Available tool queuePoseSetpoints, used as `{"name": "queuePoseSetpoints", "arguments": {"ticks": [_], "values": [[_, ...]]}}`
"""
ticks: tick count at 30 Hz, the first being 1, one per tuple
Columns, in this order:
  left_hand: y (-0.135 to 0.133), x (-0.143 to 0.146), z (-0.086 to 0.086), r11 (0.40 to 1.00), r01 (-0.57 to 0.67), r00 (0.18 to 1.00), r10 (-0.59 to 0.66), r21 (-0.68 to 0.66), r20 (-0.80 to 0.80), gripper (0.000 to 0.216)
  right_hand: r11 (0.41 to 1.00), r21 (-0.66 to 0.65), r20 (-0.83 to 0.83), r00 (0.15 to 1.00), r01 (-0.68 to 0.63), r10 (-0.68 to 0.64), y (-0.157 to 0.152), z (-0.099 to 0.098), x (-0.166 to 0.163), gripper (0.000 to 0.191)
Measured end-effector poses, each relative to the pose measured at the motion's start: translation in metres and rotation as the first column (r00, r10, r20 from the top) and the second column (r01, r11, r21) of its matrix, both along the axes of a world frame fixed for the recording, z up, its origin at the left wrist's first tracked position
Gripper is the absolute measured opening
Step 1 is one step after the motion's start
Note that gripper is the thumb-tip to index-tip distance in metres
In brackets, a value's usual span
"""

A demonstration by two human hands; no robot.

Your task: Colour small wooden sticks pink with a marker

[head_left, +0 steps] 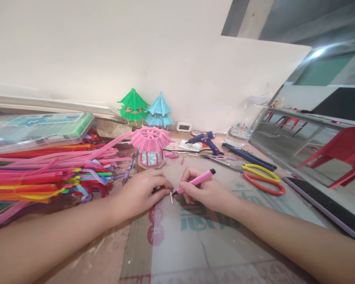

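Note:
My right hand (199, 189) is closed around a pink marker pen (198, 178), its tip pointing down and left. The tip meets or nearly meets a short thin stick (171, 197), pale with some pink on it. My left hand (146, 187) pinches the upper end of that stick against the printed cardboard (195, 244). Just behind the left hand stands a small pink-roofed pavilion model (152, 142) with pale blue walls. A few short pink pieces (173, 156) lie to its right.
Bundles of coloured pipe cleaners (32, 173) and a plastic case (38, 128) fill the left. Green (133, 104) and blue (159, 110) roofed models stand behind. A glue gun (205, 141), scissors (254, 175), a dark blue tool (248, 156), a clear jar (244, 124) and a phone (328, 205) lie rightward.

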State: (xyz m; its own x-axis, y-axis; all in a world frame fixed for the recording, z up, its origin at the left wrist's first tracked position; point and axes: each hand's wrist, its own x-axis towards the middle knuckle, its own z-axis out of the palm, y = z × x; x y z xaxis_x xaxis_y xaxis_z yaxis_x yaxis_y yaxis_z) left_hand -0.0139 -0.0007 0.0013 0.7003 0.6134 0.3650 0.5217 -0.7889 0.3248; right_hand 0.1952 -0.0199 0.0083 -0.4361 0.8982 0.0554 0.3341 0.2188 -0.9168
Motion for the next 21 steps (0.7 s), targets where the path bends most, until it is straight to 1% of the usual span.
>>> {"name": "queuePoseSetpoints", "arguments": {"ticks": [3,14,21], "values": [[0.0003,0.0004,-0.0006,1.0,-0.005,1.0,0.005,-0.001,0.014,0.013,1.0,0.002,-0.002,1.0,0.002,-0.002,0.0002,-0.0011,0.0006,0.015],[0.0011,0.0013,-0.0005,1.0,0.011,1.0,-0.011,0.023,-0.017,0.015,1.0,-0.001,-0.01,1.0,0.023,-0.023,0.0011,-0.0024,0.001,0.017],[0.0002,0.0036,0.0009,1.0,0.012,1.0,-0.012,-0.001,0.006,0.012,1.0,0.013,-0.013,1.0,0.006,-0.006,0.0007,-0.0031,0.0019,0.017]]}}
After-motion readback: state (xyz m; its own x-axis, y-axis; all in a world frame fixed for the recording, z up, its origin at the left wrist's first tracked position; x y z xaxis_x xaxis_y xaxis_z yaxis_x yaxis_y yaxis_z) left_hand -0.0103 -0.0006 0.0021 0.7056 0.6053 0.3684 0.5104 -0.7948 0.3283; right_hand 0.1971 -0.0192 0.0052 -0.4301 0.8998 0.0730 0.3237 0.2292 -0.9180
